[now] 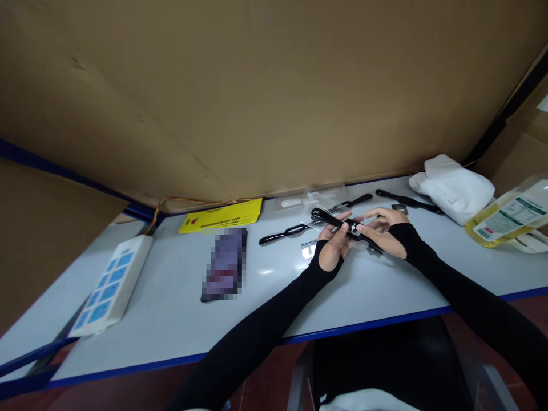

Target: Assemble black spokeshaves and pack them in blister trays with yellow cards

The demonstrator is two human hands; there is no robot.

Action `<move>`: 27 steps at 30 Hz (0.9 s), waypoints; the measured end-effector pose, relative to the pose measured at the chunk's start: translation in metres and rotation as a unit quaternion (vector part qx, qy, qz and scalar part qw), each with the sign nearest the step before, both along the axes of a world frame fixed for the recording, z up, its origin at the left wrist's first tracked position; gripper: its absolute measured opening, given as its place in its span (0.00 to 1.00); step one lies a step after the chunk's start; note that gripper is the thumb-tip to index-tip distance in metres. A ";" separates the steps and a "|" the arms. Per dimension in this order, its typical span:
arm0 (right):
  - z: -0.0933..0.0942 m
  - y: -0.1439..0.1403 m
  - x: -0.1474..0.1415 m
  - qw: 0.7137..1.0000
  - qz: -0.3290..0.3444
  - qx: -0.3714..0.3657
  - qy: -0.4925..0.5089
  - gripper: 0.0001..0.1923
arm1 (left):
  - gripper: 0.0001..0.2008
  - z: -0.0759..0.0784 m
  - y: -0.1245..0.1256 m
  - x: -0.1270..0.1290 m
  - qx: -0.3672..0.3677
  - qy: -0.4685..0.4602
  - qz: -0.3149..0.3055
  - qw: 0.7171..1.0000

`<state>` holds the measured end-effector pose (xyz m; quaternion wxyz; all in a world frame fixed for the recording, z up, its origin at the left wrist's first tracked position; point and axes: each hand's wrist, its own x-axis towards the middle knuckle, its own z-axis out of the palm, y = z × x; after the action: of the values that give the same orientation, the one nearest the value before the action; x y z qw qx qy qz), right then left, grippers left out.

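Observation:
Both my hands meet over the middle of the grey table (171, 319). My left hand (334, 242) grips a long black handle-shaped tool (329, 217) from below, thumb and fingers wrapped round it. My right hand (385, 225) pinches the same tool near a small metal blade piece (354, 228) at its middle. Black sleeves cover both arms down to the knuckles. A loose metal blade (309, 249) lies on the table just left of my left wrist.
More black handles (283, 233) (409, 201) lie on the table, with clear plastic sleeves (308, 198) behind. A yellow card (222, 216), a blurred dark object (225, 264), a white power strip (112, 283), white cloth (454, 187) and an oil bottle (505, 220) surround them. Cardboard (257, 91) walls the back.

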<state>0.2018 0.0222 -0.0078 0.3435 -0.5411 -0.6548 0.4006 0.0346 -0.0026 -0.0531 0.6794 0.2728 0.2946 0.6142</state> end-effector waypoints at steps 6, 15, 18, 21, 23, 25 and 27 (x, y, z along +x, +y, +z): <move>0.000 -0.004 -0.004 0.975 -0.008 0.208 -0.072 0.11 | 0.30 0.001 -0.001 -0.002 -0.021 0.003 0.003 1.000; -0.013 0.006 -0.001 0.983 -0.032 0.176 -0.043 0.07 | 0.31 0.001 -0.001 0.000 -0.018 0.007 0.007 1.000; -0.019 0.006 -0.002 0.984 -0.100 0.145 -0.031 0.08 | 0.33 0.003 -0.003 0.002 -0.007 0.009 0.008 1.000; -0.024 0.004 -0.005 0.988 -0.100 0.117 -0.006 0.09 | 0.33 0.003 -0.004 0.003 -0.006 0.005 0.004 1.000; -0.023 0.003 -0.008 0.986 -0.105 0.125 -0.013 0.10 | 0.32 0.002 -0.005 0.003 -0.010 0.002 0.004 1.000; -0.021 0.000 -0.010 0.981 -0.122 0.149 -0.032 0.11 | 0.33 0.001 -0.005 0.003 -0.018 0.002 0.002 1.000; -0.016 -0.001 -0.010 0.976 -0.133 0.166 -0.049 0.14 | 0.33 -0.001 -0.005 0.003 -0.023 0.001 -0.001 1.000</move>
<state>0.1915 0.0208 -0.0241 0.4460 -0.5781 -0.6502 0.2098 0.0375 -0.0075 -0.0539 0.6860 0.2577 0.3091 0.6062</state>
